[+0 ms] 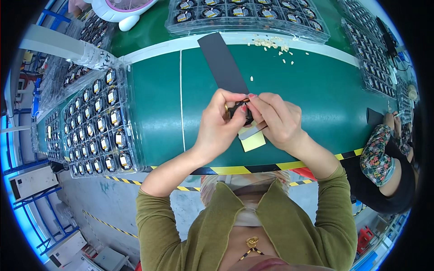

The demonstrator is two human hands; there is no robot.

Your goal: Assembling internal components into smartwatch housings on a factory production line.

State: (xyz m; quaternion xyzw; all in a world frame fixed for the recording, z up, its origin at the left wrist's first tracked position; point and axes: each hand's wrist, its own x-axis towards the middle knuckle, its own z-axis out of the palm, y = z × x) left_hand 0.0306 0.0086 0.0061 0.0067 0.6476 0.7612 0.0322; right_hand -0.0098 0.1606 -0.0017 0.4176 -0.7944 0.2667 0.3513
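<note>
Over the middle of the green work surface, both of my hands meet at a small round black part [248, 117]. My left hand [217, 126] is closed around its left side, thumb on its face. My right hand [282, 122] pinches at the part's upper edge, index finger and thumb together; what lies between those fingertips is too small to make out. A flat grey strip-like piece [251, 132] sticks out beneath the right fingers; I cannot tell whether they grip it. Under it lies a yellow paper slip [254, 143]. A dark grey strip [221, 58] runs away behind my hands.
Clear trays [135, 135] of round black parts stand at left, with another tray [248, 26] at the far side and more at right. Small pale bits [273, 44] lie scattered beyond my hands. Yellow-black tape [233, 170] marks the near edge. Another person's arm [379, 147] is at right.
</note>
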